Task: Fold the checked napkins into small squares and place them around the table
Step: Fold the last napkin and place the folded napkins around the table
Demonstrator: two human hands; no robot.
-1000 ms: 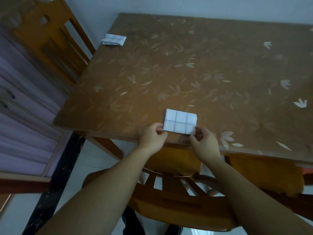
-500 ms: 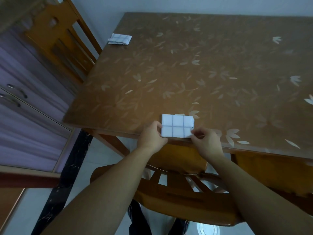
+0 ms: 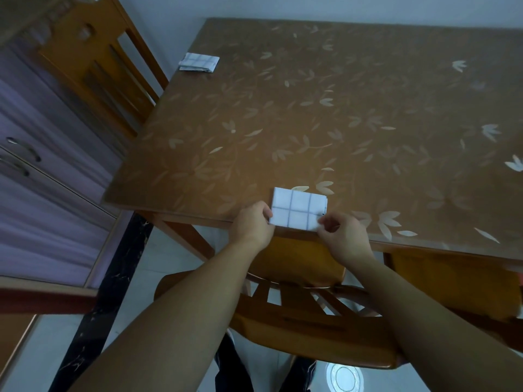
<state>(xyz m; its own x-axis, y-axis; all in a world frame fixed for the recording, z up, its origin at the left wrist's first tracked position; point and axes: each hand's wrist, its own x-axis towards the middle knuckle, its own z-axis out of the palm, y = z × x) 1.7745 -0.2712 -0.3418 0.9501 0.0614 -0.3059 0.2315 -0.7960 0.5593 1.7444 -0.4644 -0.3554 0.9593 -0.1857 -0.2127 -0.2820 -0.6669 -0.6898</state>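
Checked napkin [image 3: 298, 209]: folded into a small rectangle with six checks showing. It lies flat at the near edge of the table [image 3: 339, 108], right in front of the near chair [image 3: 297, 315].
Left hand [image 3: 252, 224]: you pinch the napkin's left edge, fingers curled and thumb on the cloth.
Right hand [image 3: 343, 236]: you pinch the near right corner, fingers curled round it.
Why held so: it looks like you're squaring it to the table edge. A grip on each side keeps the layers from sliding apart.
Why there: the spot lines up with a seat, so it's likely a place setting.
Second napkin [image 3: 199, 62]: also folded, at the far left edge beside the side chair [image 3: 93, 60], well apart from yours.
Cloth: thin, soft and white, with a faint blue-grey grid. Stacked layers show at the right edge.
Table surface: brown and glossy with a pale leaf print. It's smooth, so the cloth may slip.
Chairs: orange-brown wood with slatted backs.
Shape check: wider than tall, not quite square. Can't tell if you plan another fold.
Task status: two napkins are down, and more seats are probably left.
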